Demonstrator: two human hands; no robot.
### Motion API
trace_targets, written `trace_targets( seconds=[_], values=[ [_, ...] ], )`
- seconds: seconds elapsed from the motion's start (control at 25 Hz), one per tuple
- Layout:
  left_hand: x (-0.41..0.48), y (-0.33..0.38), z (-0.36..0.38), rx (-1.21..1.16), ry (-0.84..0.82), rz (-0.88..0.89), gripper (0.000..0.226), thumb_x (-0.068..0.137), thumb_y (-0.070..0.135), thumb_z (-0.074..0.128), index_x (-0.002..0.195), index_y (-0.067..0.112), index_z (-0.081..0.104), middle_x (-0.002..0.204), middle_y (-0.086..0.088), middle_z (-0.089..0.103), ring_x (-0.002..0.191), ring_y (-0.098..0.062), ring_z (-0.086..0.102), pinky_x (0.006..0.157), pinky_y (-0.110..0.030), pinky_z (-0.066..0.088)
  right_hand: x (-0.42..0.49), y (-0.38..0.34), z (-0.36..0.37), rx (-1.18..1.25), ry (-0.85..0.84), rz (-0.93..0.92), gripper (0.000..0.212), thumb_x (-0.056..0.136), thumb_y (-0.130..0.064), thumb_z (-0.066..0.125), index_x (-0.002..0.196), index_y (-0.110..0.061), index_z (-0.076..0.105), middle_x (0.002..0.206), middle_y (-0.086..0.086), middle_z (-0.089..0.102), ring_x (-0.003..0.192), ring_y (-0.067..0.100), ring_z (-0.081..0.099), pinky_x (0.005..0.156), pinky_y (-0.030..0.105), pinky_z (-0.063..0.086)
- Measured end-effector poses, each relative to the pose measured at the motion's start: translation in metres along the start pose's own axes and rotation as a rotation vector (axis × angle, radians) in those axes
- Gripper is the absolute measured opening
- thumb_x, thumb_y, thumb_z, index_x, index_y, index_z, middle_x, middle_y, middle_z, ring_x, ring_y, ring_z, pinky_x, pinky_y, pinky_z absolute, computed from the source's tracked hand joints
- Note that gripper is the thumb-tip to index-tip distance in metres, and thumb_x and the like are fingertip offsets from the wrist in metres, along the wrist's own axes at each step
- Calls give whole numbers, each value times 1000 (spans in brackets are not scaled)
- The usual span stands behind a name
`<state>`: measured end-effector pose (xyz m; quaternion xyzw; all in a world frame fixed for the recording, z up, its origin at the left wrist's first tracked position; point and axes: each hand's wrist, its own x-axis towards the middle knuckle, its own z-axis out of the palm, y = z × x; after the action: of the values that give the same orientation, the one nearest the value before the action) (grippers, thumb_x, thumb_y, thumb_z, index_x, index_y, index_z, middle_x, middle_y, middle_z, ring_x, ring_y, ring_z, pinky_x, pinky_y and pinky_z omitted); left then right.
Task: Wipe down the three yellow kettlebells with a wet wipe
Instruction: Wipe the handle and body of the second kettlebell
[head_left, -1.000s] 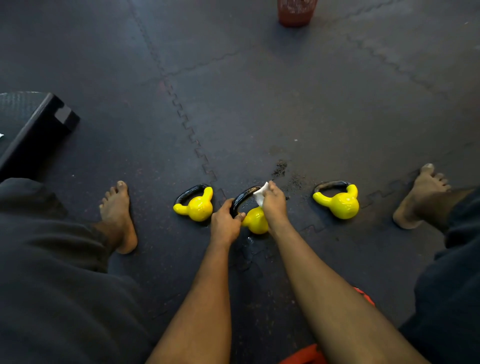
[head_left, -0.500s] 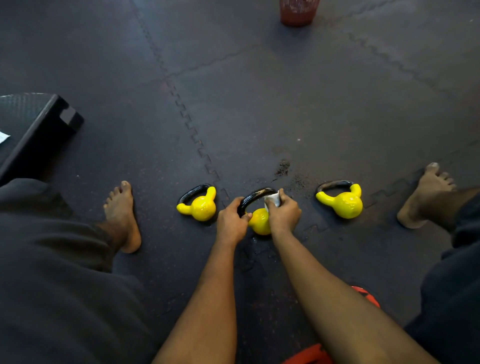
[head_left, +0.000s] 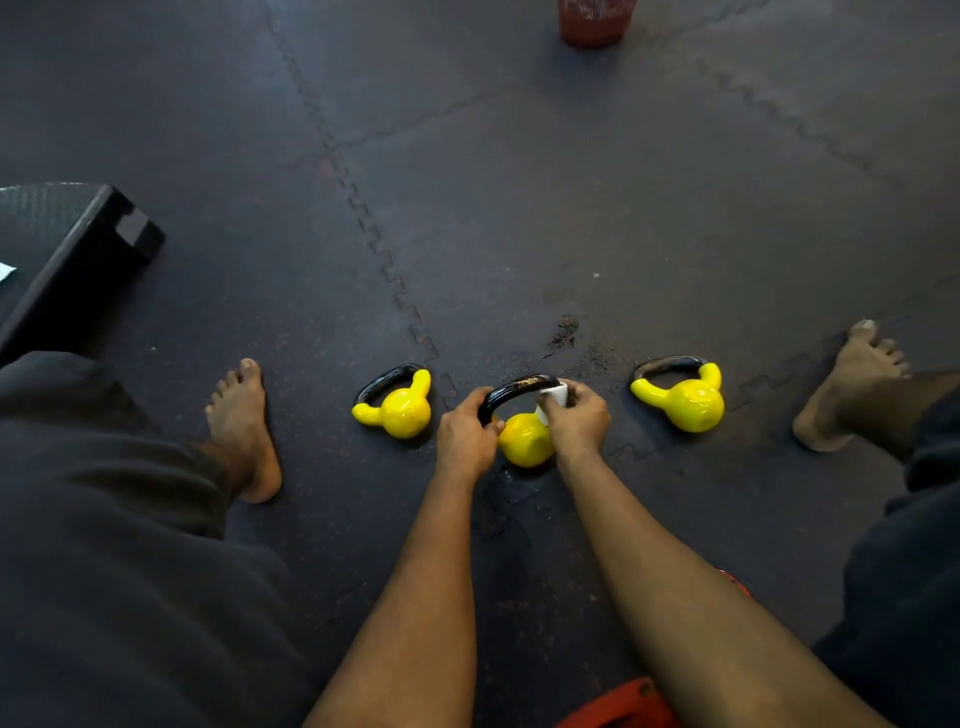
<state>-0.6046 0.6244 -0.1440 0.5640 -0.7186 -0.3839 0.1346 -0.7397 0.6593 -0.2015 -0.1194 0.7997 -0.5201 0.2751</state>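
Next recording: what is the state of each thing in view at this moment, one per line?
Left kettlebell: on the mat, no hand on it.
Middle kettlebell: held by its black handle.
Right kettlebell: on the mat, no hand on it.
Wet wipe: bunched against the middle handle.
Left hand: grips the handle's left side.
Right hand: holds the wipe on the handle.
Red basket: upright, cut off by the frame.
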Motion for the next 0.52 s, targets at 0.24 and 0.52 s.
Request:
trace_targets(
  seconds=[0.24, 0.52],
  values=[
    [2, -9, 0, -25, 4, -42, 46, 84, 10, 66, 129, 19, 56, 111, -10, 68, 104, -25, 62, 90, -27, 45, 19, -3, -32, 255, -553, 133, 42, 80, 2, 72, 120, 5, 61, 92, 7, 71, 76, 10, 66, 69, 22, 55],
    [3, -13, 0, -15, -1, -47, 38, 85, 5, 63, 121, 17, 59, 107, -9, 69, 100, -24, 63, 86, -24, 46, 13, 2, -49, 416, -742, 199, 44, 80, 9, 66, 123, 2, 61, 108, 14, 70, 97, 17, 67, 92, 28, 53]
  ],
)
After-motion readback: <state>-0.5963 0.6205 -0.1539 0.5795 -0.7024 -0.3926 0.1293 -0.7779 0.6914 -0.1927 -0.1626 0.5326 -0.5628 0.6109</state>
